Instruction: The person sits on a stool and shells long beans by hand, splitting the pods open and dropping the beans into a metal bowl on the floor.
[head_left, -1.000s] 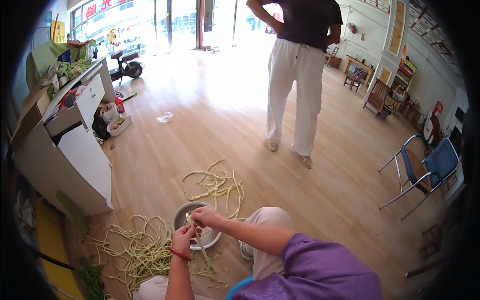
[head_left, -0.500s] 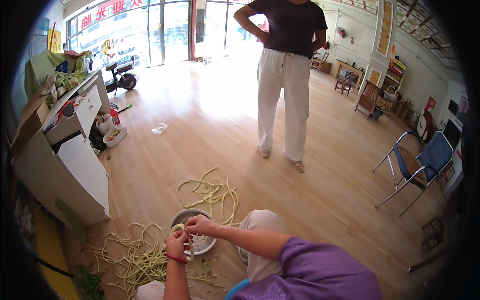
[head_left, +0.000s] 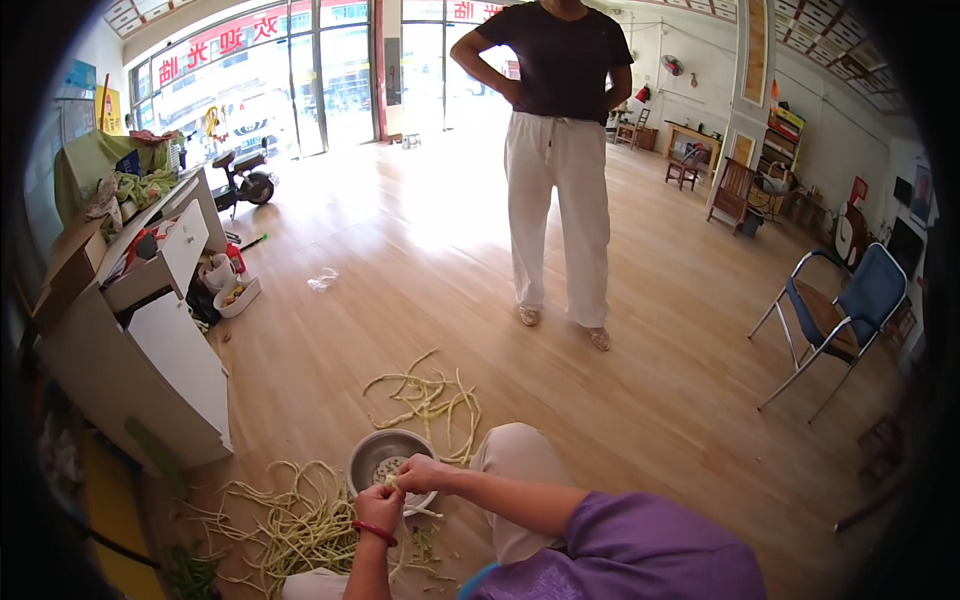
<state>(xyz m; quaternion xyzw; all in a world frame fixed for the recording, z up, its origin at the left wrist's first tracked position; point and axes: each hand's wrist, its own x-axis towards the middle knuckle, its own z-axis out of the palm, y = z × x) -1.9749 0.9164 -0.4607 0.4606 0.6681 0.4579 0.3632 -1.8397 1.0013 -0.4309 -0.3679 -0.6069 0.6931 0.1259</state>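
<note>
My left hand (head_left: 379, 507), with a red bracelet at the wrist, is closed in a pinch on a pale green long bean (head_left: 392, 482). My right hand (head_left: 422, 474) pinches the same bean close beside it, fingertips nearly touching. Both hands are over the near rim of a metal bowl (head_left: 362, 452); small pale pieces (head_left: 390, 468) lie in its bottom. To the left a large tangled pile of long beans (head_left: 300, 525) spreads on the floor. A smaller bunch of long beans (head_left: 455, 400) lies beyond the bowl. Short green scraps (head_left: 425, 548) are scattered below my hands.
A person (head_left: 558, 180) in white trousers stands ahead, hands at the waist. On the left is a white cabinet (head_left: 185, 345) with an open drawer. A blue chair (head_left: 870, 300) stands at right. A clear plastic bag (head_left: 322, 279) lies on the wooden floor.
My hands have come down and slightly right, closer together over the bowl's near rim. The bean's loop by my left wrist has shifted. The whole view has tilted up a little.
</note>
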